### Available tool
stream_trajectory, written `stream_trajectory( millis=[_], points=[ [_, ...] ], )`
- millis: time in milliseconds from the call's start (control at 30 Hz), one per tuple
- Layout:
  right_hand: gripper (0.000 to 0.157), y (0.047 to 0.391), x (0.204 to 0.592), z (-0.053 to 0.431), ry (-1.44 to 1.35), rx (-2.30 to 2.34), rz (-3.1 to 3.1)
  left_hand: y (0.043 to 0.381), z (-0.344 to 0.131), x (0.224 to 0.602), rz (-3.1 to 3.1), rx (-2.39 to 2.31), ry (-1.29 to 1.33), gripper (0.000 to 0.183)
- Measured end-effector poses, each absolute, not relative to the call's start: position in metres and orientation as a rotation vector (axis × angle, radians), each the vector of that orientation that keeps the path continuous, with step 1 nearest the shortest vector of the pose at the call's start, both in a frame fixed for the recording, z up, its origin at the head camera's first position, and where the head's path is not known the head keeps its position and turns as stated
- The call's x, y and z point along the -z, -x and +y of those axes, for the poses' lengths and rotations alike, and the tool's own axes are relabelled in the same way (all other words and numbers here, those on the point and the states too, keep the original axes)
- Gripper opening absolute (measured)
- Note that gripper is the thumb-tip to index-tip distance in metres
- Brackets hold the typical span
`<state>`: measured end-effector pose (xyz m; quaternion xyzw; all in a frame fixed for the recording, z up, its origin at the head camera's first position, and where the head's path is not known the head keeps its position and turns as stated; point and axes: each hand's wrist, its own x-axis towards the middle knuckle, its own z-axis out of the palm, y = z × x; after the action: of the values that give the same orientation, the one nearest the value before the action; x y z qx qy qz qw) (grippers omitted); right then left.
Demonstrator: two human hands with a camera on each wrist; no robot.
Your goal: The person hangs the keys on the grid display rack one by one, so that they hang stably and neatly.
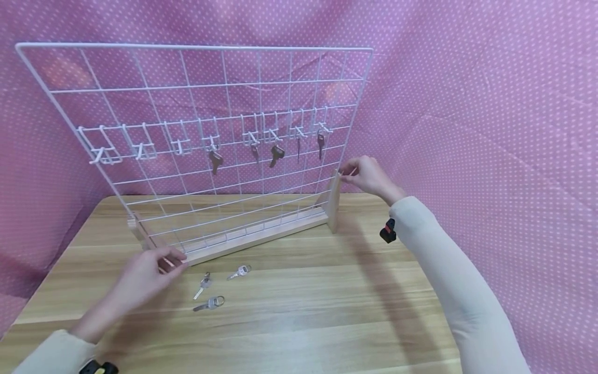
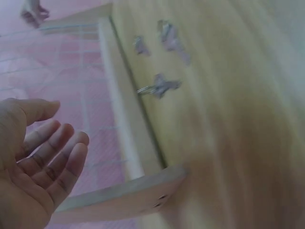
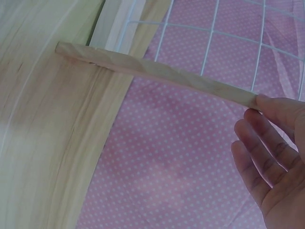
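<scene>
A white wire grid rack (image 1: 193, 47) stands tilted on a wooden base (image 1: 261, 235) with a wooden side support at each end. My right hand (image 1: 371, 177) pinches the upper end of the right side support (image 3: 157, 72) between thumb and finger, its other fingers loosely bent. Beside the left side support (image 2: 124, 194) hovers my left hand (image 1: 146, 272), fingers relaxed and apart from the thumb, holding nothing. Three keys, a front one (image 1: 212, 303), a left one (image 1: 204, 283) and a right one (image 1: 242, 270), lie on the table before the base.
Several white hooks run along the grid, the leftmost hook (image 1: 104, 155) bare. Several keys hang from others, including a dark-headed key (image 1: 277, 153) and the rightmost key (image 1: 321, 141). Pink dotted cloth (image 1: 490, 130) surrounds the wooden table (image 1: 289, 311) at the back and sides.
</scene>
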<state>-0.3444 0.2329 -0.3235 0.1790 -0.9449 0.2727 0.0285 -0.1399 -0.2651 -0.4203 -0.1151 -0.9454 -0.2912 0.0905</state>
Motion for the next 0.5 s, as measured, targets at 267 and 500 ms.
stream_trajectory(
  millis=[267, 500],
  points=[
    [0.022, 0.346, 0.316, 0.233, -0.574, -0.827, -2.954, 0.149, -0.255, 0.459, -2.912, 0.973, 0.348, 0.016],
    [0.021, 0.348, 0.312, 0.232, -0.581, -0.819, -2.991, 0.154, -0.245, 0.479, -2.946, 1.005, 0.295, 0.012]
  ],
)
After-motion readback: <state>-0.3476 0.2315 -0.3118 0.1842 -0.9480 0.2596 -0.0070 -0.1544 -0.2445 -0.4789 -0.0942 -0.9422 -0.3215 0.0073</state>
